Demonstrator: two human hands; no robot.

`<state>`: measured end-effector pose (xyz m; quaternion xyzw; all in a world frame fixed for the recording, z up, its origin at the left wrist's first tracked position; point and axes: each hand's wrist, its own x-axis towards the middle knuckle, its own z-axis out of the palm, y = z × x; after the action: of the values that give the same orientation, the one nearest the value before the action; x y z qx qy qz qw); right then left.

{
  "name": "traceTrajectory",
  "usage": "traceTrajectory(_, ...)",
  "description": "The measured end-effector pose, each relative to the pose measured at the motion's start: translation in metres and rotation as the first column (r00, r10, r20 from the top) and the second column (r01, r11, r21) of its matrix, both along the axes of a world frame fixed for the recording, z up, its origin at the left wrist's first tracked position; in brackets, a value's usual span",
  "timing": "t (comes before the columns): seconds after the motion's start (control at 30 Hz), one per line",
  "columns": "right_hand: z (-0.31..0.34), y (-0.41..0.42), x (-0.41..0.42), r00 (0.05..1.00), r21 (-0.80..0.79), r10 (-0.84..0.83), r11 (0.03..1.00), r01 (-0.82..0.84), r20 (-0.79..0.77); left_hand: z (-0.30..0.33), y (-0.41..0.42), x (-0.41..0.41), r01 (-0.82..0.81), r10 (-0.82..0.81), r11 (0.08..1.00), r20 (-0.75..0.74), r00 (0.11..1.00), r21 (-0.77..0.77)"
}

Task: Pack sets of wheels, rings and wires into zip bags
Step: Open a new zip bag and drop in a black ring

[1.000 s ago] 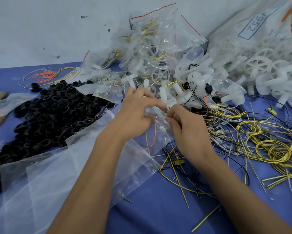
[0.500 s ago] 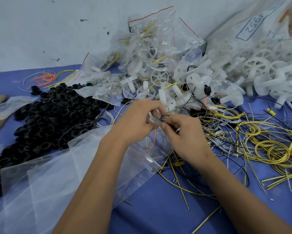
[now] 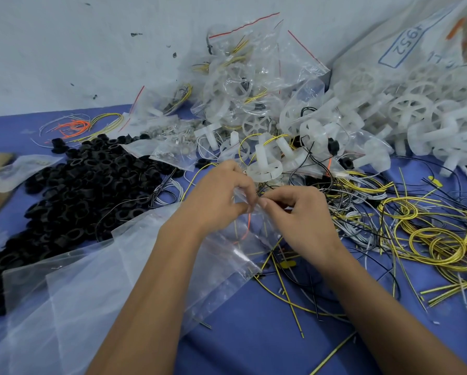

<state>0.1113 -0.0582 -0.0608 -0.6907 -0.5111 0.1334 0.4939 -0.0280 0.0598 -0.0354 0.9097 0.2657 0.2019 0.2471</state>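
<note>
A: Blue worktop (image 3: 254,334) under a white wall. What are the fingers (image 3: 250,197) doing?

B: Left hand (image 3: 216,196) and right hand (image 3: 294,212), now lower and nearer, pinch the mouth of a zip bag (image 3: 243,239); an orange strand is inside. Black rings (image 3: 78,185) left, wires (image 3: 429,234) right, wheels (image 3: 416,109) far right. Filling probably continues.

hands: two, left hand (image 3: 216,196) and right hand (image 3: 300,215)
black rings (image 3: 72,185): one big heap, way too many to count
white wheels (image 3: 416,112): dozens piling up
orange wire bundle (image 3: 72,127): just one
big sack (image 3: 405,50): one
</note>
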Motion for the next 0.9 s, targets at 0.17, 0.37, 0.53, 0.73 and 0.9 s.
traceTrajectory(0.17, 0.000, 0.000, 0.006, 0.987, -0.017, -0.069, 0.998, 0.067, -0.147, 0.016, 0.005, -0.010, 0.081, -0.075, 0.982, 0.042, 0.996, -0.173)
traceTrajectory(0.37, -0.001, -0.001, 0.013, 0.981, -0.026, -0.118, 0.993, 0.115, -0.153, 0.042, 0.008, -0.030, 0.097, -0.086, 0.946, 0.049, 0.995, -0.309)
traceTrajectory(0.53, 0.000, 0.000, 0.007, 0.999, -0.151, -0.048, 0.987, 0.048, 0.008, 0.055, 0.003, -0.040, 0.124, -0.102, 0.934, 0.081, 0.991, -0.336)
traceTrajectory(0.73, 0.007, -0.002, 0.001, 0.983, -0.094, 0.096, 0.992, -0.082, 0.155, 0.063, -0.007, -0.031, 0.138, -0.134, 0.953, 0.034, 0.990, -0.271)
traceTrajectory(0.9, 0.007, 0.001, 0.002, 0.860, 0.223, -0.044, 0.971, -0.082, 0.509, 0.062, -0.020, -0.017, 0.148, -0.167, 0.976, -0.109, 0.980, -0.162)
